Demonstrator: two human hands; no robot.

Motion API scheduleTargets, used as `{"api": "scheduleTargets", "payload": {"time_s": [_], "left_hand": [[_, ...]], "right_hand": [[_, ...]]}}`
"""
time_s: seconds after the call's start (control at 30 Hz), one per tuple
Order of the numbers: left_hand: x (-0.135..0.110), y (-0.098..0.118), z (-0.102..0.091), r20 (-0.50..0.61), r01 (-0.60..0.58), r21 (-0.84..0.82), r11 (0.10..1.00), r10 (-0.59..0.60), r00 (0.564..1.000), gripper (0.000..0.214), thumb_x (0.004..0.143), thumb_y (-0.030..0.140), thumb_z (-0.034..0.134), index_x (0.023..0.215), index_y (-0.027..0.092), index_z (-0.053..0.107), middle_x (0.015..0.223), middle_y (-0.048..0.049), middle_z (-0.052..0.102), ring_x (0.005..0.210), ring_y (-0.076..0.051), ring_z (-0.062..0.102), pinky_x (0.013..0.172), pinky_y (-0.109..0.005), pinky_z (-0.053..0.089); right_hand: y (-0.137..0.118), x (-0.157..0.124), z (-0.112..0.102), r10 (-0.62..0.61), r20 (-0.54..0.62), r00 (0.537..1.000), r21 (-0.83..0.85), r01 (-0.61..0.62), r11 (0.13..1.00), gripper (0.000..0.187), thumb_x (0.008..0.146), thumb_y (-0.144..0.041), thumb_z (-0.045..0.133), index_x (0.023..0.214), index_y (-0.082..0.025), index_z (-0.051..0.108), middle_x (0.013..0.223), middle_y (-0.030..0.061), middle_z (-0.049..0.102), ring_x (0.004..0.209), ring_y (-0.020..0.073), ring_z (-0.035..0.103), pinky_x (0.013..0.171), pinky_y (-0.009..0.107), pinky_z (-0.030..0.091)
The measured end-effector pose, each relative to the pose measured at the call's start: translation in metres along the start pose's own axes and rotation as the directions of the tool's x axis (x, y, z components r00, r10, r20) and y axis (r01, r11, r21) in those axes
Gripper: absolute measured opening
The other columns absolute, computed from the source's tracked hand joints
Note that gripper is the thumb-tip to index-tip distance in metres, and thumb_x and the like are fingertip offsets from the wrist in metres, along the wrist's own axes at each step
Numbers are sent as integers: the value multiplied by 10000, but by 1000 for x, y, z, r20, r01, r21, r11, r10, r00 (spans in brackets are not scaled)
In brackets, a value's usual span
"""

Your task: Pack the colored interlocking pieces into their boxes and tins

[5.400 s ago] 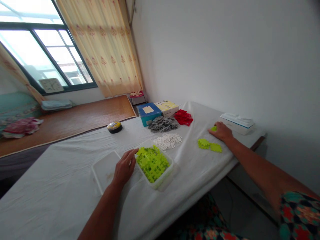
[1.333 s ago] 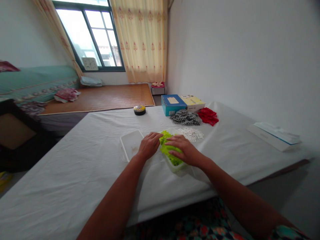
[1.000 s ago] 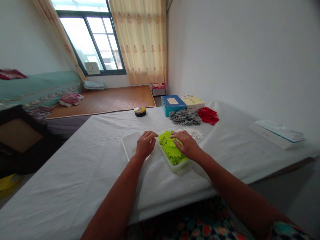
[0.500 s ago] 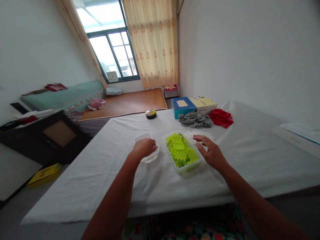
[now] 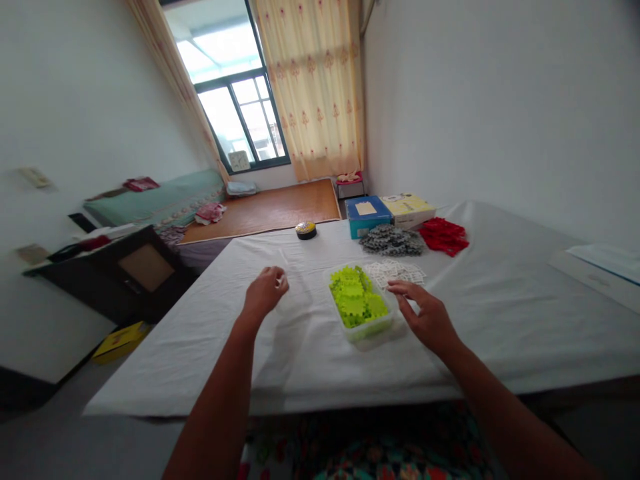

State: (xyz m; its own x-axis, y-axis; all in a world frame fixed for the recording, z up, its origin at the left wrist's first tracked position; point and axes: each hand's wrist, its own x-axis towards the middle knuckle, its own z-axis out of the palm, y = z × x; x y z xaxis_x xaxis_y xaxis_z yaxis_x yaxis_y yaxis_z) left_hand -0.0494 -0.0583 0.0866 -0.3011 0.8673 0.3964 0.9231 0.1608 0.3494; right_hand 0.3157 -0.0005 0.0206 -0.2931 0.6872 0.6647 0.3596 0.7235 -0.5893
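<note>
My left hand [image 5: 267, 291] is held over the cloth, left of a plastic box, its fingers curled on the edge of a thin clear plastic lid [image 5: 296, 290]. That lid is see-through and its outline is faint. The plastic box [image 5: 367, 330] stands without a cover, filled with bright green gear-shaped plastic pieces [image 5: 356, 298]. My right hand [image 5: 423, 313] is at the box's right side, thumb and fingers apart; whether a fingertip touches the rim I cannot tell. Just behind that hand lies a heap of white lattice-like pieces [image 5: 400, 272].
Grey pieces [image 5: 391, 240] and red pieces [image 5: 444, 236] lie in heaps farther back. Behind them are a blue box [image 5: 369, 217] and a yellow-and-white box [image 5: 407, 210]. A round black-and-yellow tin [image 5: 306, 231] stands near the far edge of the white-clothed table [image 5: 200, 347].
My left hand has moved left, away from the green-filled box, and the clear lid has tilted with it. My right hand has stayed beside the box. The camera view has shifted slightly.
</note>
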Motion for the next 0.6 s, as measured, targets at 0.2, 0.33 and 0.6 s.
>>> {"api": "scheduleTargets", "payload": {"time_s": [0.2, 0.33, 0.6], "left_hand": [[0, 23, -7, -81, 105, -877, 469, -358, 930, 394, 664, 428, 708, 921, 183, 537, 860, 3, 599, 722, -117, 612, 650, -270, 526], [-31, 58, 17, -131, -43, -965, 260, -331, 935, 391, 681, 407, 742, 930, 186, 537, 819, 11, 600, 689, -90, 588, 673, -249, 513], [-69, 107, 30, -173, -127, -966, 225, -200, 964, 314, 778, 415, 695, 969, 225, 533, 892, -4, 611, 747, -114, 598, 699, -265, 533]], "right_hand": [[-9, -3, -1, 12, -17, 1000, 24, -12, 1000, 225, 914, -251, 477, 1058, -268, 649, 1149, 46, 690, 1091, 225, 633, 984, 449, 505], [-17, -1, 5, 39, 0, 999, 75, -39, 996, 233, 921, -282, 474, 1083, -267, 640, 1150, 58, 685, 1052, 228, 646, 873, 413, 560], [-37, 7, 19, 287, 221, 932, 443, -358, 822, 419, 936, -481, 459, 1284, -259, 534, 1273, 107, 619, 916, 214, 681, 751, 370, 588]]}}
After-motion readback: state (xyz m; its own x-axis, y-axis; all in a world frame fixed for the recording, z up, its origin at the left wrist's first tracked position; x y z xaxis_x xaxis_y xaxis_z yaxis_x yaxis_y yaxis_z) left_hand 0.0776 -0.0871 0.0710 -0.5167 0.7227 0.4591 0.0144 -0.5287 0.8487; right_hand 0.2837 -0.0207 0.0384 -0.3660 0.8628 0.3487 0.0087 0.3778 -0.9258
